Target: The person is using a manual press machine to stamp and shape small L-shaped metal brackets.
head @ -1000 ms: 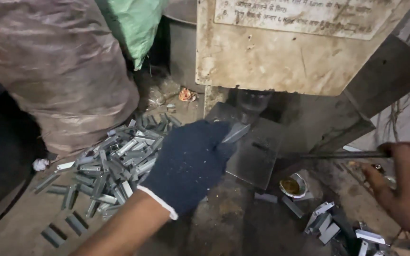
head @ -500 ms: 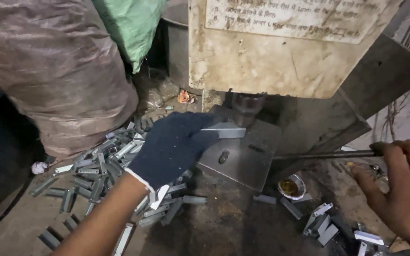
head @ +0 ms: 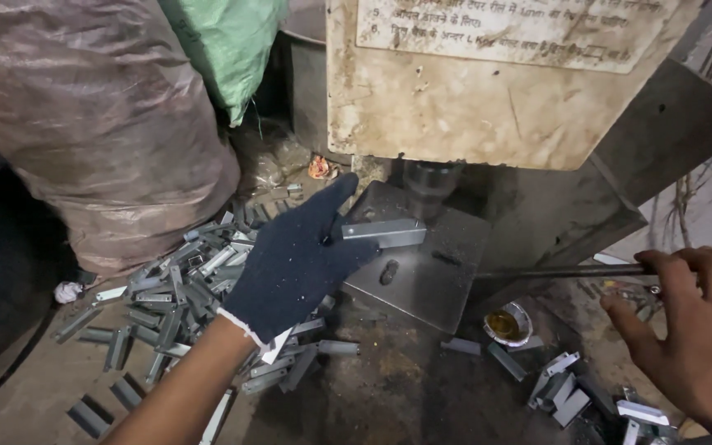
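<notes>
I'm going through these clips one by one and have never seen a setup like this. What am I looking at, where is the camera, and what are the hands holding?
The camera sits on the person's head, looking down. The gloved left hand holds a small grey metal piece on the steel plate under a worn press machine. The bare right hand grips a thin metal rod. A pile of similar metal pieces lies to the left, beside a large sack; a few more pieces lie on the right.

Two hands: one gloved (head: 294, 264), one bare (head: 694, 330). One metal piece (head: 383, 233) held, dozens piled (head: 183, 288), one small cup (head: 507, 324).
</notes>
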